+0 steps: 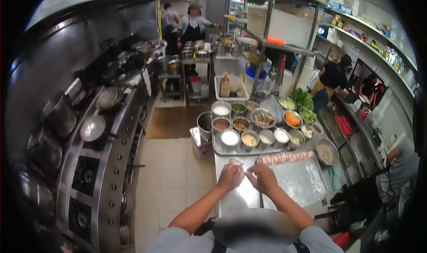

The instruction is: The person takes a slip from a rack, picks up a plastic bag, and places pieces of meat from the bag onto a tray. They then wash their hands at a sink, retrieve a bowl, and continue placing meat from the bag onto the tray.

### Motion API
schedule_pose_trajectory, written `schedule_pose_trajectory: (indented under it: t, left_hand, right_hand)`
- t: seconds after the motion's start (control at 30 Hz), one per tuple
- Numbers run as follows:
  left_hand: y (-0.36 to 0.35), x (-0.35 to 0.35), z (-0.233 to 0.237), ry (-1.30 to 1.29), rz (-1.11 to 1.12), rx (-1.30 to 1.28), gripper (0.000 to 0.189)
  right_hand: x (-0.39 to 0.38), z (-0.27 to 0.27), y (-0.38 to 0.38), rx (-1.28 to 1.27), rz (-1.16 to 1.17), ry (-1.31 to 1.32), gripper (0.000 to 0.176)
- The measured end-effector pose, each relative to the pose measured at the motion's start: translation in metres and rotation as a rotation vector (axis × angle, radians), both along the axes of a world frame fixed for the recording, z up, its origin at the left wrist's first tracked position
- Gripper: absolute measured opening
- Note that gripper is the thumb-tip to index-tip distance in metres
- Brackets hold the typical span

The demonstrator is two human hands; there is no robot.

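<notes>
My left hand (231, 175) is closed around a small pale-pink piece of what looks like raw meat (235, 162), held over the bare steel counter (242, 198). Close beside it, my right hand (262, 178) has its thumb and fingers pinched together, pointing toward the piece. Whatever lies between those fingertips is too small to make out. Just right of my hands is a tray covered in shiny wrap or foil (296, 184). Along its far edge runs a row of pink-and-white rolled meat pieces (287, 157).
Beyond the hands, a large tray (222, 149) carries several steel containers of ingredients. A bowl of sauce-like food (327, 152) and a green cloth (335, 175) lie to the right. The stove (95, 164) with pans lines the left. Co-workers stand at the back and right.
</notes>
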State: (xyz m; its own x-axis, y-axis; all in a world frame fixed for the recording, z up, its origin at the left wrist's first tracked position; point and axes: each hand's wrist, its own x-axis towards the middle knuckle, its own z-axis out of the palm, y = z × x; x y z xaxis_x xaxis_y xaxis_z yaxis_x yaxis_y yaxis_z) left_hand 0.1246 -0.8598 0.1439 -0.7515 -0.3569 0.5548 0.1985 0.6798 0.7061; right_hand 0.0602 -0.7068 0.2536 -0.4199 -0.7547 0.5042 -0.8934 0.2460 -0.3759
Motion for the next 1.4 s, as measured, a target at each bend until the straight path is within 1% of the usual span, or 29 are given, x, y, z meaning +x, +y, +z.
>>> schedule_pose_trajectory:
  t: [0.13,0.2,0.27,0.3,0.33,0.37,0.4,0.43,0.47,0.5,0.57,0.63,0.7,0.77,0.87,0.93,0.97,1.0,1.03,1.07,1.1,1.13,1.17,1.23,1.27,1.3,1.33,1.37,1.4]
  left_hand:
    - [-0.022,-0.050,-0.039,-0.022,0.101,0.147,0.019]
    - [-0.024,-0.066,-0.060,-0.232,0.096,0.593,0.024]
    - [-0.021,-0.083,-0.110,0.021,0.013,0.854,0.039]
    - [-0.032,-0.086,-0.147,-0.248,0.084,0.828,0.047]
    - [-0.025,-0.073,-0.134,-0.328,0.145,0.710,0.050]
    - [-0.019,-0.068,-0.142,-0.258,0.183,0.703,0.051]
    - [-0.016,-0.053,-0.116,-0.403,0.241,0.621,0.042]
    - [-0.004,-0.040,-0.086,-0.227,0.208,0.595,0.026]
    - [-0.005,-0.035,-0.091,-0.337,0.166,0.733,0.015]
    - [0.003,-0.029,-0.067,-0.359,0.193,0.799,0.013]
    - [0.001,-0.023,-0.070,-0.366,0.193,0.730,0.017]
    - [-0.001,-0.012,-0.077,-0.166,0.248,0.848,0.022]
    - [-0.006,0.008,-0.080,-0.123,0.275,0.938,0.024]
    - [-0.014,0.040,-0.084,-0.101,0.497,1.004,0.018]
    - [-0.043,0.107,-0.131,-0.033,0.677,1.029,0.018]
    - [-0.056,0.169,-0.154,-0.152,0.748,1.009,0.023]
    - [-0.070,0.210,-0.199,-0.416,0.821,0.739,0.027]
    - [-0.073,0.251,-0.222,-0.507,0.774,0.748,0.034]
    - [-0.073,0.298,-0.242,-0.732,0.770,0.490,0.038]
    - [-0.064,0.343,-0.238,-0.878,0.782,0.348,0.037]
    - [-0.065,0.400,-0.275,-1.011,0.709,0.335,0.035]
    - [-0.068,0.452,-0.299,-1.309,0.519,-0.049,0.032]
    - [-0.048,0.490,-0.284,-1.286,0.886,0.464,0.033]
    - [-0.030,0.589,-0.309,-1.249,1.084,0.788,0.036]
    - [-0.027,0.641,-0.332,-1.138,1.071,0.650,0.036]
    - [-0.003,0.676,-0.327,-1.040,1.088,0.522,0.036]
    - [0.009,0.705,-0.324,-0.996,1.207,0.655,0.031]
    - [0.019,0.736,-0.330,-0.953,1.367,0.920,0.027]
    - [0.020,0.754,-0.319,-0.893,1.533,1.172,0.023]
  right_hand:
    - [0.007,-0.027,0.030,0.022,-0.001,-0.172,0.019]
    - [0.005,-0.035,0.043,0.052,-0.021,-0.238,0.020]
    - [0.010,-0.045,0.064,0.048,-0.042,-0.413,0.021]
    - [0.008,-0.051,0.073,0.066,-0.050,-0.423,0.021]
    - [0.004,-0.060,0.081,0.075,-0.054,-0.396,0.020]
    - [0.004,-0.069,0.091,0.092,-0.056,-0.382,0.020]
    - [0.007,-0.070,0.099,0.095,-0.060,-0.432,0.020]
    - [0.006,-0.069,0.103,0.091,-0.065,-0.479,0.020]
    - [0.018,-0.072,0.122,0.134,-0.103,-0.613,0.021]
    - [0.015,-0.065,0.119,0.138,-0.112,-0.670,0.023]
    - [0.022,-0.071,0.124,0.183,-0.112,-0.755,0.024]
    - [0.031,-0.076,0.122,0.215,-0.109,-0.824,0.025]
    - [0.043,-0.080,0.118,0.259,-0.085,-0.870,0.025]
    - [0.055,-0.098,0.115,0.227,-0.013,-0.848,0.026]
    - [0.066,-0.106,0.094,0.395,0.137,-0.779,0.029]
    - [0.078,-0.109,0.074,0.472,0.185,-0.759,0.029]
    - [0.083,-0.114,0.059,0.514,0.222,-0.735,0.029]
    - [0.091,-0.115,0.039,0.572,0.250,-0.775,0.029]
    - [0.102,-0.114,0.019,0.635,0.278,-0.823,0.028]
    - [0.114,-0.117,-0.006,0.658,0.357,-0.739,0.028]
    - [0.132,-0.115,-0.031,0.650,0.381,-0.725,0.028]
    - [0.153,-0.111,-0.060,0.641,0.461,-0.684,0.027]
    - [0.174,-0.108,-0.089,0.640,0.547,-0.638,0.027]
    - [0.222,-0.120,-0.150,0.628,0.730,-0.564,0.025]
    - [0.253,-0.119,-0.180,0.637,0.730,-0.602,0.024]
    - [0.288,-0.120,-0.211,0.668,0.750,-0.633,0.022]
    - [0.321,-0.117,-0.235,0.639,0.880,-0.606,0.020]
    - [0.353,-0.130,-0.259,0.534,0.991,-0.571,0.018]
    - [0.391,-0.109,-0.275,0.500,1.045,-0.507,0.016]
